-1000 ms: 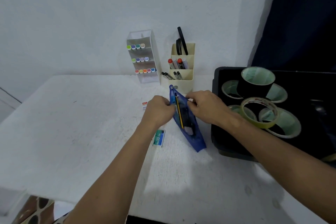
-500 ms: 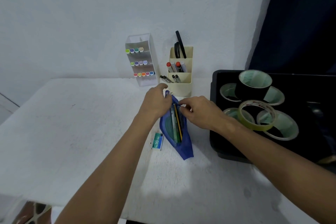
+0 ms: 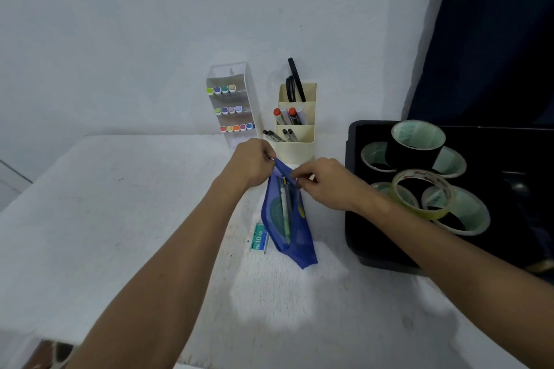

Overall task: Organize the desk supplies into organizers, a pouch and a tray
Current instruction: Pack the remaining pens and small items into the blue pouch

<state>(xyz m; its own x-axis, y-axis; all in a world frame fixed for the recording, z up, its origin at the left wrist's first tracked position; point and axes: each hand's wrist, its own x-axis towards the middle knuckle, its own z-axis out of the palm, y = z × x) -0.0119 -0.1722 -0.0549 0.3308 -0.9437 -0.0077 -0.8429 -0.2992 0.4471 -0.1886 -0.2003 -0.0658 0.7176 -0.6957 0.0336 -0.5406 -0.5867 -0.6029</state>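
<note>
Blue mesh pouch (image 3: 292, 228) lies at centre frame on the white table (image 3: 120, 219), long axis running from upper left to lower right, its upper end lifted between both hands. Left hand (image 3: 250, 166) has fingers curled and pinching the pouch's top corner. Right hand (image 3: 325, 183) pinches the pouch's upper edge with thumb and forefinger, at what looks like the zipper line; whether a pull tab is held, cannot tell. Through the mesh: a pencil (image 3: 285, 210) and a greenish protractor-like piece (image 3: 274, 213). Small teal staple box (image 3: 259, 238) marked "No.10" lies flat on the table touching or just beside the pouch's left edge. Clear tiered organizer (image 3: 232, 105) stands against the wall above the hands, 3 rows of coloured marker caps. Cream organizer (image 3: 296, 129) just right of it holds black scissors (image 3: 295, 81) in the back slot, red-capped markers (image 3: 284, 115) in the middle, dark pens in front. Black tray (image 3: 353, 189) at right frame holds several tape rolls, a black roll (image 3: 416, 144) stacked on top, a yellowish clear roll (image 3: 422, 193) leaning near the right wrist.
</note>
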